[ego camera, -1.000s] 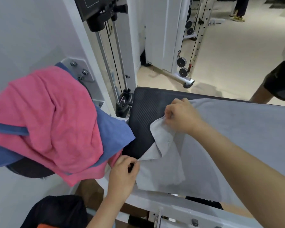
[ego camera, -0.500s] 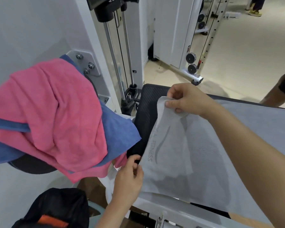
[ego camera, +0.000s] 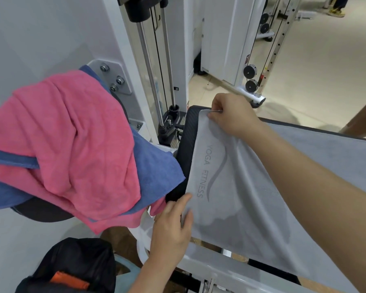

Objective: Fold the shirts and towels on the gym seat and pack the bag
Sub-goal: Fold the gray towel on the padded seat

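From my feed, the work surface is a black padded seat (ego camera: 186, 132) on a white weight machine (ego camera: 218, 39), whose chrome guide rods (ego camera: 149, 66) rise just behind the seat's left end. Pale floor (ego camera: 325, 70) stretches beyond it, with a second white frame and its black pulleys (ego camera: 250, 71) further back. A bystander's leg (ego camera: 356, 125) cuts in at the right edge.

A grey towel (ego camera: 262, 197) printed "YOGA FITNESS" is spread across the seat and hangs over its near side. To the left, a pink cloth (ego camera: 72, 144) is heaped over a blue cloth (ego camera: 159, 166) on a round black pad; both spill towards the seat's left end.

A black mesh bag (ego camera: 76, 263) sits low at the bottom left, below the heap. Something orange (ego camera: 70, 279) shows at it; I cannot tell whether that is inside or part of the bag.

The right hand (ego camera: 234, 116) pinches the grey towel's far left corner with curled fingers, over the seat's back edge. The left hand (ego camera: 171, 227) pinches the same short edge at the near corner, thumb lying along the hem, just below the seat's front. The printed edge runs between the two hands.
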